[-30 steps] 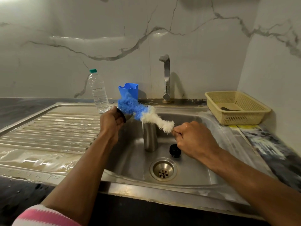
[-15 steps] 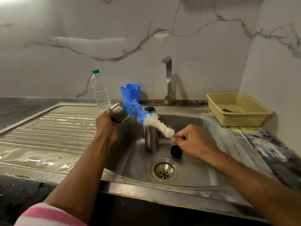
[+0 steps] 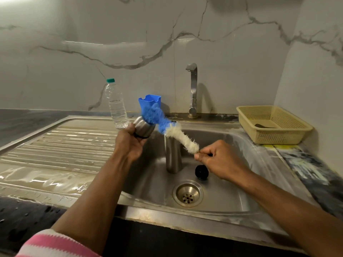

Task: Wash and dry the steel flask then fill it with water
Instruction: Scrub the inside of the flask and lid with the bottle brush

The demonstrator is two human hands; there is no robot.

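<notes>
The left hand is holding a steel cap above the left edge of the sink, its grip wrapping around the cap's lower end, where a black ring is showing. The right hand is pinching the handle of a bottle brush between thumb and fingers, a narrow grip closing on it just below the white bristles. The brush is slanting up to the left, and its blue bristle end is pressing against the cap, blurring there. The steel flask is standing upright and open-mouthed in the basin, behind the brush and between the two hands, touching neither. A black stopper is lying on the basin floor just beside the flask, near the drain. At the back, a clear water bottle with a green top and a blue holder are standing by the tap. A yellow basket is sitting on the counter to the right.
</notes>
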